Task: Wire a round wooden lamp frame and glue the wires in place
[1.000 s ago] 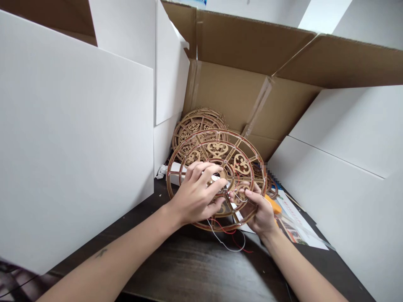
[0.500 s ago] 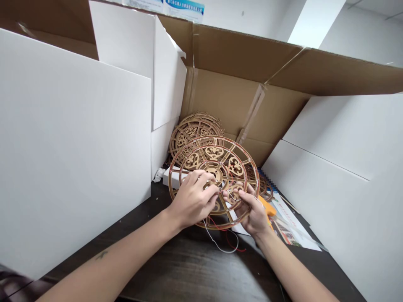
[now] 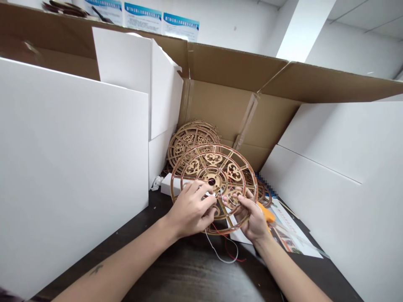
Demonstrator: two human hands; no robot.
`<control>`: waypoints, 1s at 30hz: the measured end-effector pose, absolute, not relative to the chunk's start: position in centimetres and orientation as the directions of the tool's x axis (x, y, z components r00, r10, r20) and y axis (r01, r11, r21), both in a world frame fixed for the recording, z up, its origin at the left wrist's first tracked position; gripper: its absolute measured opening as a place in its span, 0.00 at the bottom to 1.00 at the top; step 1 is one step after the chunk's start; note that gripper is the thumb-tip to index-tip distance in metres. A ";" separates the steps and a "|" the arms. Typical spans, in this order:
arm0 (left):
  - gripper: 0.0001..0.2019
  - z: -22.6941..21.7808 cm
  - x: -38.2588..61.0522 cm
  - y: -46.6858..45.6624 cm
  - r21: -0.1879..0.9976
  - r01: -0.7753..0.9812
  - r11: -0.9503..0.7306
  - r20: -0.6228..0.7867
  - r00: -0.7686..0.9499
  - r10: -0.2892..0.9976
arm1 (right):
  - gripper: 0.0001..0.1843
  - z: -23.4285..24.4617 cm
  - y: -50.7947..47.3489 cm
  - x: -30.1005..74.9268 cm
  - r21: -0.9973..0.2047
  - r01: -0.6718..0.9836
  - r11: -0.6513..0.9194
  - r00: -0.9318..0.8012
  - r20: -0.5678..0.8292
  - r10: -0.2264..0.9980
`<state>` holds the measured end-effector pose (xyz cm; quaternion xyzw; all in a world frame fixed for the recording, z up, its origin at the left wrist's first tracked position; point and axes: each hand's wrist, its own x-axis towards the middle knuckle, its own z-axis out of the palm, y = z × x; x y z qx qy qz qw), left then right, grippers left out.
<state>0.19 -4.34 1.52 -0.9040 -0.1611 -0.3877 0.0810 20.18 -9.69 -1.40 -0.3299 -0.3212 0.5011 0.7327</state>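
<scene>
I hold a round laser-cut wooden wheel (image 3: pixel 217 170) with heart-shaped fretwork tilted up over a dark table (image 3: pixel 189 272). My left hand (image 3: pixel 189 209) is curled over the wheel's lower left part, its fingers pinching near the hub. My right hand (image 3: pixel 250 216) grips the wheel's lower right rim from beneath, thumb on a spoke. Thin white and red wires (image 3: pixel 222 247) hang from the wheel's underside between my wrists. Which fingers pinch the wire I cannot make out.
More wooden wheels (image 3: pixel 189 138) lean against an open cardboard box (image 3: pixel 226 105) behind. White foam boards (image 3: pixel 72 159) stand at left and at right (image 3: pixel 340 167). An orange tool (image 3: pixel 267 214) and printed sheets (image 3: pixel 292 235) lie right of my hand. A small white box (image 3: pixel 168 184) sits behind the wheel.
The view has tilted upward, showing wall posters above the box. My hands have stayed on the wheel, fingers shifting slightly near the hub.
</scene>
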 end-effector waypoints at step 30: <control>0.12 0.4 1.7 -7.1 -0.087 0.407 -0.910 0.716 0.660 0.227 | 0.16 -0.6 -10.2 19.4 -0.757 -0.530 0.382 0.373 0.197 0.907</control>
